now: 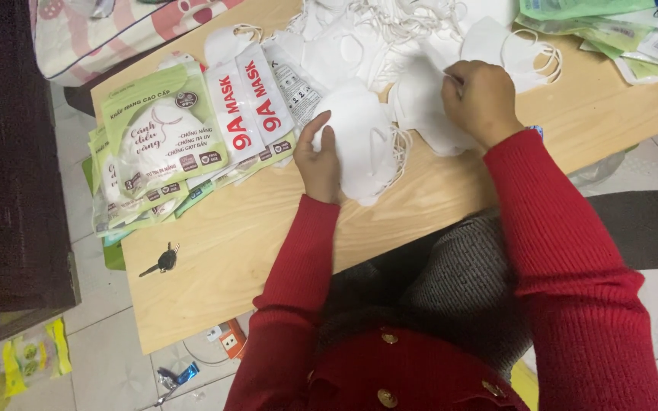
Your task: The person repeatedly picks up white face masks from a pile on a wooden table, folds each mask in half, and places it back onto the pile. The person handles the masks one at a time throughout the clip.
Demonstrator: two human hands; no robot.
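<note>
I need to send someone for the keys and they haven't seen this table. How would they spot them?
Start at the light wooden table and go to its bare near-left corner, below the stack of green and white packets. The small dark keys lie there alone, the only dark metal thing among white masks and pale wrappers.

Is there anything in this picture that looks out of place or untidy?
A set of keys lies alone on the wooden table, unrelated to the white masks. Some packets hang over the table's left edge. On the floor lie a yellow wrapper and a power strip.
</note>
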